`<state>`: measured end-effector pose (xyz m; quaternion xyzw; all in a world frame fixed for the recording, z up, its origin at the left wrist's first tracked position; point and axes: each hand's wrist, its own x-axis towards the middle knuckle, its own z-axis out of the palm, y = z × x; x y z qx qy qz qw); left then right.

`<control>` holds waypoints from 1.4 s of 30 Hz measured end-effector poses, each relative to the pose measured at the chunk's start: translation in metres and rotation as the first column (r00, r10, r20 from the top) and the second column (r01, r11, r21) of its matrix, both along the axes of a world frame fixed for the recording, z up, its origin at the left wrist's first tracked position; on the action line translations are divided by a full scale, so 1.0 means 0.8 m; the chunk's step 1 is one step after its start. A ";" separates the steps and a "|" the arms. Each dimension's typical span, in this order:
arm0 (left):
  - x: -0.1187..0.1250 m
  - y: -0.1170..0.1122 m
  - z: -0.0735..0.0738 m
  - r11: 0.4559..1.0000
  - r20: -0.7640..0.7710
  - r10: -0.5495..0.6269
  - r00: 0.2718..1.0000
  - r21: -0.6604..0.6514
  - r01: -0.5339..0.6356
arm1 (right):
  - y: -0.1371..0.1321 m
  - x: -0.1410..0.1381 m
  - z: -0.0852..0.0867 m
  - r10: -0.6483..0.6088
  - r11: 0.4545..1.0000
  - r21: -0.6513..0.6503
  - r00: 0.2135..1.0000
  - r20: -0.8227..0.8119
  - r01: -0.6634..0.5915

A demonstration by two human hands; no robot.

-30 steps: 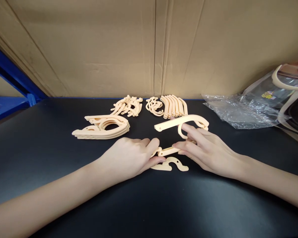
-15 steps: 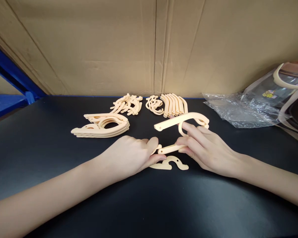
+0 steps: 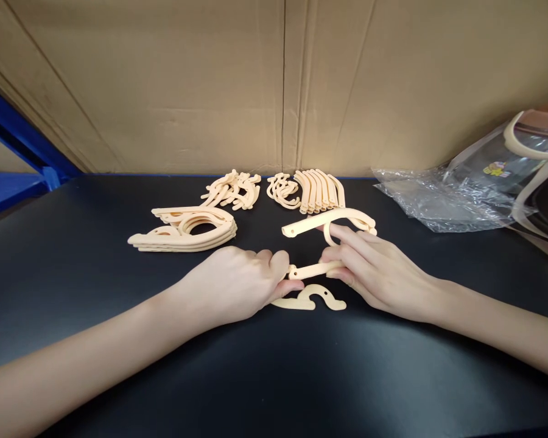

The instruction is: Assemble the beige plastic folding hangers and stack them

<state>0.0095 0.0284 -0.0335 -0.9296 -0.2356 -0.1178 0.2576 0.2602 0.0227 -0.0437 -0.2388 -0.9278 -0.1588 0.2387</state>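
Observation:
My right hand grips a partly assembled cream plastic folding hanger. Its upper arm points left with a hole near the tip, and a curved hook shows by the fingers. The hanger's lower arm reaches toward my left hand. There, thumb and forefinger pinch a small cream hanger piece, mostly hidden, whose end meets the lower arm's tip. Just below lies a flat, wavy cream hanger piece with a small hole, partly covered by my left hand.
Folded hangers are stacked at left on the black table. Behind are a pile of wavy pieces, loose hooks and a row of curved arms. A clear plastic bag and a transparent handbag sit at right.
The small piece in my left hand has come closer against the tip of the lower arm. The hanger in my right hand has shifted slightly left.

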 end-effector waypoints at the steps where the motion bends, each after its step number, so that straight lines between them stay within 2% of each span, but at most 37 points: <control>1: 0.000 0.000 0.000 1.000 0.000 0.001 1.000 0.015 -0.001 | 0.000 0.000 0.000 0.003 1.000 -0.013 1.000 -0.002 -0.003; 7: 0.002 -0.003 0.000 0.996 -0.023 0.014 1.000 0.087 -0.012 | 0.001 0.000 0.000 0.015 0.995 -0.098 1.000 -0.027 -0.018; 16: 0.002 -0.002 0.002 0.999 -0.031 0.005 1.000 0.050 -0.004 | 0.000 -0.001 0.002 -0.001 0.988 -0.156 0.999 -0.032 -0.004; 24: 0.002 -0.003 0.003 0.996 -0.041 0.009 0.999 0.085 -0.005 | 0.000 0.001 0.001 -0.018 0.972 -0.233 0.999 -0.028 0.011; 32: 0.003 -0.006 0.004 0.982 -0.040 -0.001 0.999 0.188 0.008 | -0.005 -0.002 0.005 -0.060 0.932 -0.359 0.998 -0.024 0.048; 36: 0.004 -0.006 0.006 0.983 -0.056 -0.006 0.998 0.184 0.016 | -0.008 -0.004 0.008 -0.080 0.901 -0.429 0.997 -0.015 0.067; 42: 0.003 -0.005 0.005 0.986 -0.037 -0.017 0.999 0.163 0.023 | -0.011 -0.006 0.008 -0.086 0.895 -0.440 0.996 -0.003 0.076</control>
